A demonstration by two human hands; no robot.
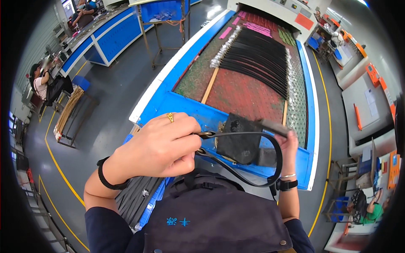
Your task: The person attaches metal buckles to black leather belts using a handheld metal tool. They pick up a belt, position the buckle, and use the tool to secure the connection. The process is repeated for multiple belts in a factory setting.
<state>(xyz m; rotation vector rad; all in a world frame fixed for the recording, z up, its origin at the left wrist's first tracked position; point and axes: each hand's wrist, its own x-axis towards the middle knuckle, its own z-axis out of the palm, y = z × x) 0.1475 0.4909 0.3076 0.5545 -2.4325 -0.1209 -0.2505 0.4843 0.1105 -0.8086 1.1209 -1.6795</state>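
My left hand, with a ring and a black wristband, is closed on the metal-fitted ends of a thin black strap. The strap bends out in a loop toward my right wrist. My right hand pinches a dark grey-brown flat piece, whose material I cannot make out. Between the hands, on the machine's blue front ledge, sits a worn black block-like pad. Beyond it, a row of black straps lies across the conveyor bed, their ends in clear wrapping.
Pink strips and green strips lie at the conveyor's far end. A blue bin of black straps stands by my left elbow. A rack of tan strips and a seated person are at left; workbenches line the right.
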